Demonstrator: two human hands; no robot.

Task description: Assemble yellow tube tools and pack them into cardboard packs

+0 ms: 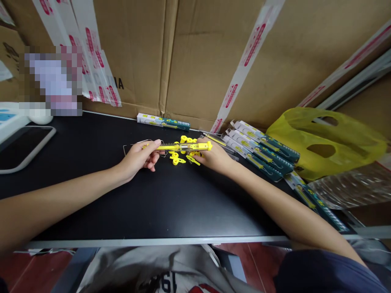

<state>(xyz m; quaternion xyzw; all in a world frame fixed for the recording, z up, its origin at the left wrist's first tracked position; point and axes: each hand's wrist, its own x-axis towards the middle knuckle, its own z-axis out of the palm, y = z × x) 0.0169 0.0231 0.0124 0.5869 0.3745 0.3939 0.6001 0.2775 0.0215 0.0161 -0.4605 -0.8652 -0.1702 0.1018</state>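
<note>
My left hand (141,158) is closed around one end of a slim yellow tool with a clear tube body (183,147). The tool lies level above the table and points right, with a metal part visible inside. My right hand (215,156) is behind the tool's right end, at a pile of small yellow plastic parts (176,159). The tool and the hand itself hide most of its fingers, so I cannot see whether it grips anything. Small springs lie among the parts. Thin bent wires (124,149) show behind my left hand.
A printed narrow box (163,121) lies at the back against large cardboard (201,61). Several similar boxes (259,150) are stacked on the right, near a yellow plastic bag (330,142) and clear plastic wrapping (345,187). A phone (26,148) rests on the black table (146,211) at left.
</note>
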